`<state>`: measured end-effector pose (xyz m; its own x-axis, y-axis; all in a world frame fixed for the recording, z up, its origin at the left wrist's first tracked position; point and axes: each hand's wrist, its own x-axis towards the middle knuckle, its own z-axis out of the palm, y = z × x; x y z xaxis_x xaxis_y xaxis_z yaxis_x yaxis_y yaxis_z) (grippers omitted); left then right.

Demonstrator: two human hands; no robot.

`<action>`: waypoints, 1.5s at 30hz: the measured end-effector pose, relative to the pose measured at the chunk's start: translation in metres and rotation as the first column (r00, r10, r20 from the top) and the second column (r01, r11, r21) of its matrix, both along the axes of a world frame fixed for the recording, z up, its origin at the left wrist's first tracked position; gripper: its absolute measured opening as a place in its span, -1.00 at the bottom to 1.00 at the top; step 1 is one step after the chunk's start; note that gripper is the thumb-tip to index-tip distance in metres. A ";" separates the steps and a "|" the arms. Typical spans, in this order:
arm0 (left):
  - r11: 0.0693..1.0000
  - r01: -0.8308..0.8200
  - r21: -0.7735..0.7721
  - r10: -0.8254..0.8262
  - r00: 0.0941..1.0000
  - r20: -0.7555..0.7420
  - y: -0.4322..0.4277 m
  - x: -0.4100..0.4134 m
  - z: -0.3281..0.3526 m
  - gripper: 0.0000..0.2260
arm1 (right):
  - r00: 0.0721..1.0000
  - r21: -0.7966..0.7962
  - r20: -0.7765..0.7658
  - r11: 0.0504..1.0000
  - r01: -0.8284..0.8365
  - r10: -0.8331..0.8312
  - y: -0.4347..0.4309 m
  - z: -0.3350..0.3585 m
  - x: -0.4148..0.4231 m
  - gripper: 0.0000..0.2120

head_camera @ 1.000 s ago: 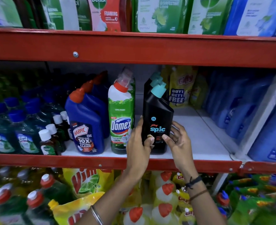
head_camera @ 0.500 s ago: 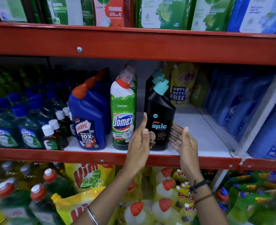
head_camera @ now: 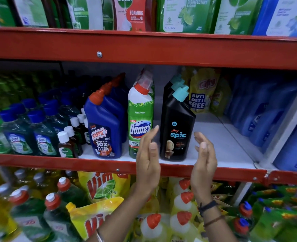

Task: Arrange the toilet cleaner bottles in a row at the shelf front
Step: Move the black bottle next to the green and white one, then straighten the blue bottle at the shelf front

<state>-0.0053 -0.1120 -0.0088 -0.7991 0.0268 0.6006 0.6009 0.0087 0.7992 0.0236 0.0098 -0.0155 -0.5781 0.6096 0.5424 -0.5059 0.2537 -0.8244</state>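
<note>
Three toilet cleaner bottles stand upright along the front of the white middle shelf: a blue Harpic bottle with an orange cap, a green-and-white Domex bottle and a black Spic bottle with a teal cap. More bottles of each kind queue behind them. My left hand is open just in front of the gap between Domex and Spic. My right hand is open to the right of the Spic bottle. Neither hand touches a bottle.
Small brown bottles and green Lizol bottles fill the shelf's left part. Yellow pouches sit at the back and blue bottles crowd the right. The red shelf rail runs below; Vim pouches lie underneath.
Both hands have let go of the black Spic bottle and drawn back toward me, fingers spread. The bottle stays upright at the shelf front.
</note>
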 end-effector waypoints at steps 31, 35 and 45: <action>0.995 0.094 -0.031 -0.091 0.993 0.077 -0.072 -0.026 -0.002 -0.51 | 0.980 0.054 0.108 0.984 -0.172 0.166 -0.095 -0.001 -0.024 -0.65; 0.975 -0.048 0.218 0.057 0.998 -0.038 -0.092 -0.017 -0.004 -0.56 | 0.996 0.148 -0.002 0.985 -0.088 0.090 -0.115 -0.014 -0.021 -0.55; 0.992 -0.095 0.081 0.080 0.983 0.168 -0.150 -0.053 -0.002 -0.48 | 0.909 0.054 0.230 0.928 -0.368 0.347 -0.166 -0.012 -0.057 -0.56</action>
<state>-0.0587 -0.2623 -0.0111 -0.8837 -0.0949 0.4584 0.4620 -0.0200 0.8866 -0.0330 -0.1560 -0.0271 -0.8558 0.2927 0.4265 -0.3923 0.1700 -0.9040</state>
